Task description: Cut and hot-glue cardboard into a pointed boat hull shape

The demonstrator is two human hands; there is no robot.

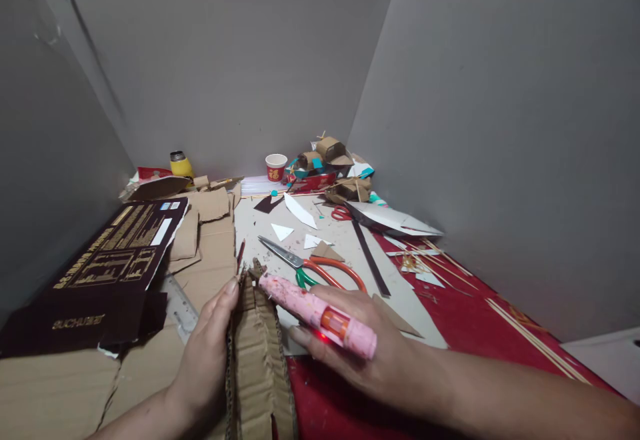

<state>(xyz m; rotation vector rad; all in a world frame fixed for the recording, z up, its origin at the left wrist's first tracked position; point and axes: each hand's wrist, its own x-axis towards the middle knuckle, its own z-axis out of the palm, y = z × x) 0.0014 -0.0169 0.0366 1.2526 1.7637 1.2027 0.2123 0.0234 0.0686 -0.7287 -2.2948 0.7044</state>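
Note:
My left hand [207, 347] is closed on a long folded piece of corrugated cardboard [255, 360], its thumb near the upper tip. The piece has raised side walls and narrows towards the far end. In my right hand [360, 320] is a pink glue gun [305, 303] with an orange part on its body and a red light glowing beneath. Its front end points at the cardboard's tip; whether they touch I cannot tell. Just beyond lie scissors [310, 263] with orange and green handles, blades pointing away to the left.
A grey board [420, 320] on a red cloth [470, 333] carries white paper scraps [299, 212] and a dark strip [370, 257]. Cardboard sheets, a dark printed box panel [115, 247] and a ruler [179, 307] lie left. A paper cup [276, 167], yellow jar [181, 164] and cardboard models stand behind; thin sticks [535, 340] lie right.

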